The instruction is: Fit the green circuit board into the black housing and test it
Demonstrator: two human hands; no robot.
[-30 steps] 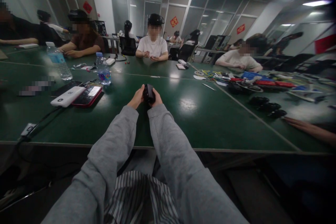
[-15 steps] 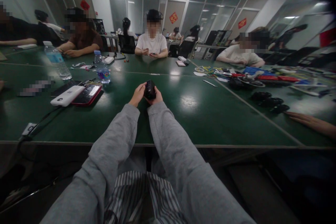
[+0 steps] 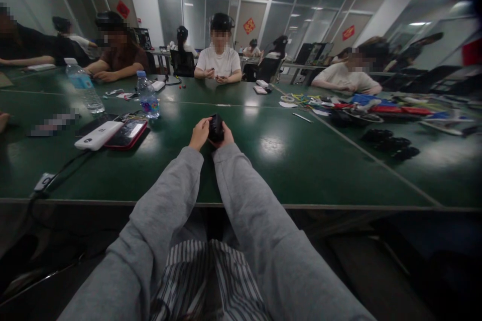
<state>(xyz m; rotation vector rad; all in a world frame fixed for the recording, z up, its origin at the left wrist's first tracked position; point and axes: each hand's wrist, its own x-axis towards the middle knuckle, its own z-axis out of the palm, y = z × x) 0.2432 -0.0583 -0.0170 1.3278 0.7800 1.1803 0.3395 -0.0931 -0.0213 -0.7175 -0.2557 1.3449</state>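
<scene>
A small dark object with a glossy surface (image 3: 216, 128) is held up between my two hands, above the green table (image 3: 241, 175). My left hand (image 3: 200, 134) grips its left side, with the fingers bent against it. Around its right side and lower edge is my right hand (image 3: 226, 136), fingers closed on it. What exactly the object is cannot be made out. Grey sleeves cover both my forearms down to the wrists.
To the left are a white power bank (image 3: 98, 135), a red-edged phone (image 3: 127, 134) and two bottles (image 3: 148, 96) (image 3: 85, 86). Cables and tools (image 3: 371, 105) lie at the right, near black items (image 3: 389, 143). Several people sit around the table.
Both hands still hold the dark object, nearly unmoved. Another person's hand at the right edge has left the view. The camera view has shifted slightly.
</scene>
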